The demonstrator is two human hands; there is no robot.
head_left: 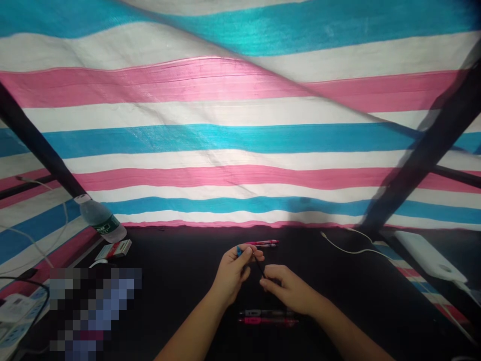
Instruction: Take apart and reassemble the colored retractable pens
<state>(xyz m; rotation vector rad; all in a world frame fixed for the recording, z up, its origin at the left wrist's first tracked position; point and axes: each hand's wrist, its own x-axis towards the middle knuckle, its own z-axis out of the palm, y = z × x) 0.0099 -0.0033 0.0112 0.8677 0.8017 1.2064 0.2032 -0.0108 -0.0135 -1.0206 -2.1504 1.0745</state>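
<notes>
My left hand point(233, 271) is closed over the middle of the black table, thumb against fingers. From its grip sticks the blue end of a small pen-like piece point(239, 250), mostly hidden by the fingers. A thin dark rod point(259, 265), resembling a pen refill, spans the gap between both hands. My right hand point(289, 288) pinches its lower end; the upper end meets the left fingertips. Just beyond my left hand lie pink pens point(268, 243). Closer to me, a dark clear-barrelled pen point(259, 313) rests alongside a pink pen point(266, 321).
A water bottle point(101, 218) leans at the left back near a small box point(119, 249). A pixelated patch covers the left front. To the right, a white cable point(347, 250) and a white power-bank-like block point(430, 255) lie beside the black frame post point(417, 150). Striped sheeting point(240, 178) hangs behind.
</notes>
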